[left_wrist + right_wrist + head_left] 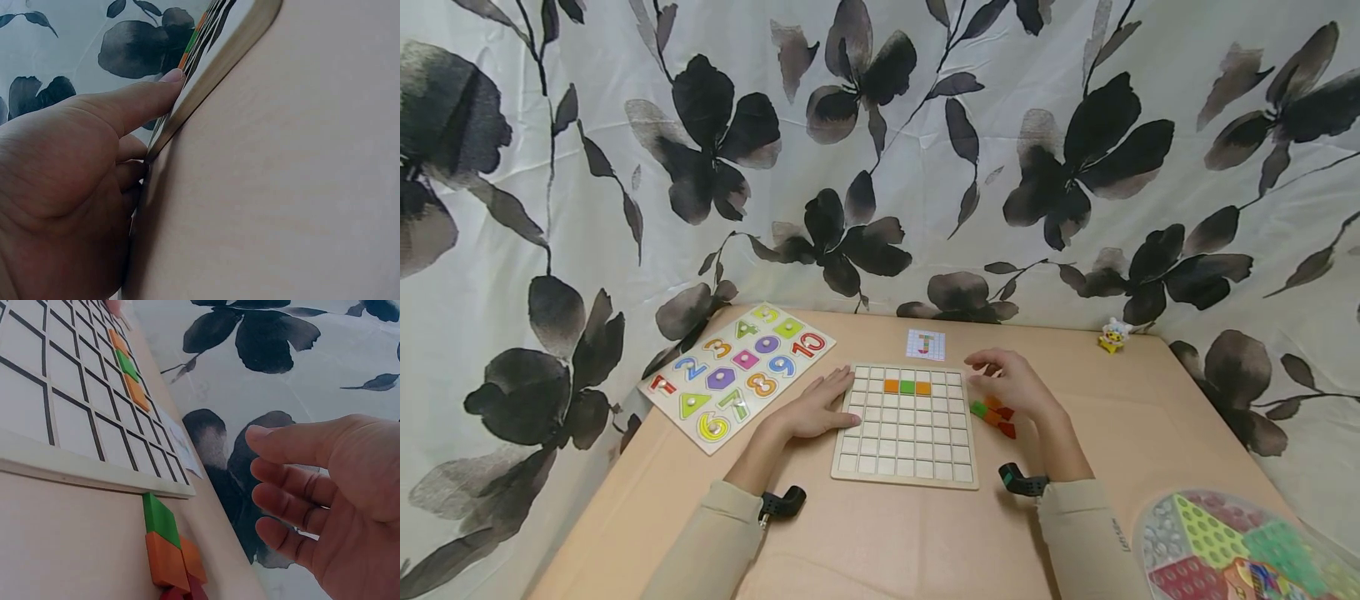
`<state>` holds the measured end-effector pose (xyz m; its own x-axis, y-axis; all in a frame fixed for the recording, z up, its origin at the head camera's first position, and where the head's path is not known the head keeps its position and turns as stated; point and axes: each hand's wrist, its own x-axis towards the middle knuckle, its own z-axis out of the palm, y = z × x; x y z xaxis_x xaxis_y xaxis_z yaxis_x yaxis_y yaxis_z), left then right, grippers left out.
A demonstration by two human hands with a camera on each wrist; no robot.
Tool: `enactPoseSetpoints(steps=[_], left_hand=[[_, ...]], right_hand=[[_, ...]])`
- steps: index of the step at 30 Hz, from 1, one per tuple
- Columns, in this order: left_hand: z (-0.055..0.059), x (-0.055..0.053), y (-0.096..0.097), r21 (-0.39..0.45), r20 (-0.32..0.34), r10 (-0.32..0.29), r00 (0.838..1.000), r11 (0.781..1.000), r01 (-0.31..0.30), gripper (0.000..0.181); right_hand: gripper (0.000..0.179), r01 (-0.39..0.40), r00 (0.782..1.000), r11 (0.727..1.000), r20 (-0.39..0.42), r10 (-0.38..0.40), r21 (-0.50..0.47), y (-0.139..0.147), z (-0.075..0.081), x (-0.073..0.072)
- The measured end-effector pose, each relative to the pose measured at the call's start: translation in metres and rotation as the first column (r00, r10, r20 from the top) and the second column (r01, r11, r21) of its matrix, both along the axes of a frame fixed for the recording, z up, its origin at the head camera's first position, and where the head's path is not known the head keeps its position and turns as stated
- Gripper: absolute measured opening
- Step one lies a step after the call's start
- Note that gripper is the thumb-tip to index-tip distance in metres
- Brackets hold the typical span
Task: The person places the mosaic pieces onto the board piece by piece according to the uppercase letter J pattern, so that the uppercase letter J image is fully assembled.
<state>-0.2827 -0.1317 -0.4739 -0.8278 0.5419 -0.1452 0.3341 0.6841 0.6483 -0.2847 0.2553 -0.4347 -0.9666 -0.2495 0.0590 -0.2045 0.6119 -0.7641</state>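
Observation:
A wooden board (905,472) with a white square grid lies on the table. Three tiles, an orange, a green (907,387) and another orange, sit side by side in one row near its far end. My left hand (815,407) rests along the board's left edge; in the left wrist view the thumb (147,103) touches the top. Just off the right edge, my right hand (1017,385) hovers with loosely bent fingers and nothing between them. Below it, several loose green, orange and red tiles (164,522) lie beside the board.
Behind the board lies a small card (926,344) with a coloured J-like figure on a grid. A number-and-shape puzzle board (703,383) lies at the left. A small figurine (1113,336) stands at the back right. A clear container (1145,533) of coloured pieces is at the lower right.

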Motion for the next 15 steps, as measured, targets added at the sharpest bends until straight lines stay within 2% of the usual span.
enactPoseSetpoints(steps=[5,15], left_hand=[[-0.002,0.0,0.0,0.001,-0.02,-0.007,1.0,1.0,0.007,0.092],[-0.001,0.0,0.001,0.005,-0.016,-0.005,1.0,1.0,0.005,0.092]], right_hand=[[0.031,0.0,1.0,1.0,0.027,-0.001,0.022,0.008,-0.003,-0.001],[0.032,0.019,0.996,0.999,0.084,-0.022,0.042,0.02,-0.005,0.0]])
